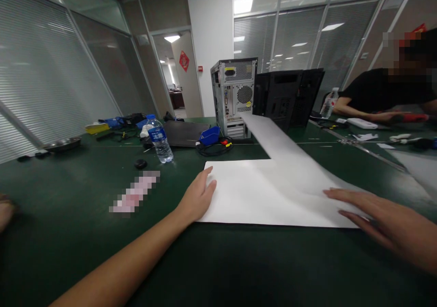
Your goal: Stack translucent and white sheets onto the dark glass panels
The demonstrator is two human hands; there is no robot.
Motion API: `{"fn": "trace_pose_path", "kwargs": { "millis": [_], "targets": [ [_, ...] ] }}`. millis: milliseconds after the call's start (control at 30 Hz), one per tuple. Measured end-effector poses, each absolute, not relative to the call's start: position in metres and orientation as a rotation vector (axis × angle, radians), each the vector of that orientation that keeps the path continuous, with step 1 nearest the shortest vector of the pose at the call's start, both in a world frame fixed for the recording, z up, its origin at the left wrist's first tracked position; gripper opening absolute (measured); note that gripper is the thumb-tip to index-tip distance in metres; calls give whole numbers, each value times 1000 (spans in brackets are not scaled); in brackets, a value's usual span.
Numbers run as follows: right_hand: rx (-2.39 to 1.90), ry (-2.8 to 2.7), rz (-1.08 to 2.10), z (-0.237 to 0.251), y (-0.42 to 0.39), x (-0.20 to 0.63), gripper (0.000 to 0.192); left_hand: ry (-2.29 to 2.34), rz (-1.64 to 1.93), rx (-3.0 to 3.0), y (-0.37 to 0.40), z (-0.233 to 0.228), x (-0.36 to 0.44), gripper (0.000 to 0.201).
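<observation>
Both forearms were bare, with no sleeve reaching into view. The left hand [198, 196] and the right hand [385, 222] wore no gloves, rings or watch; the fingernails were short.

Office workroom: glass partition walls [297, 38] with blinds, ceiling panel lights [243, 4], large green surface [68, 216]; desktop computer tower [235, 95] and cables [215, 148] at far edge; a seated person [385, 90] at right corner

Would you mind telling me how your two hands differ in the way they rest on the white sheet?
The left hand cups the white sheet at its left edge, fingers curled; the right hand lies flat on its right side, fingers spread. Both hold nothing and press the sheet onto the green table.
</observation>
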State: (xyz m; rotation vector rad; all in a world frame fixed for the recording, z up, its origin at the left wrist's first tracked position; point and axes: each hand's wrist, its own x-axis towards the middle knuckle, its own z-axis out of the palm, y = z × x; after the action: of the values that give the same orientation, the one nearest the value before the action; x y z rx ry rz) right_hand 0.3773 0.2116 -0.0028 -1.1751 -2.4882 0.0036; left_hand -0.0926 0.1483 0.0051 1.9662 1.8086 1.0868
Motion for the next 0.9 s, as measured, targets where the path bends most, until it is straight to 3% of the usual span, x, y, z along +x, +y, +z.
{"fn": "trace_pose_path", "kwargs": {
  "millis": [133,433,600,900],
  "targets": [
    [-1054,-2761,15,-5,231,339,51,1710,1375,1687,176,-6,-101,56],
    [-1175,-2504,-96,-42,251,374,50,1585,1227,1628,163,-13,-123,55],
    [-1178,-2461,6,-25,252,381,45,1647,1258,1472,172,-22,-129,72],
    [-1163,-2509,346,-18,256,386,41,1814,1271,1682,165,-10,-126,52]
  ]
}}
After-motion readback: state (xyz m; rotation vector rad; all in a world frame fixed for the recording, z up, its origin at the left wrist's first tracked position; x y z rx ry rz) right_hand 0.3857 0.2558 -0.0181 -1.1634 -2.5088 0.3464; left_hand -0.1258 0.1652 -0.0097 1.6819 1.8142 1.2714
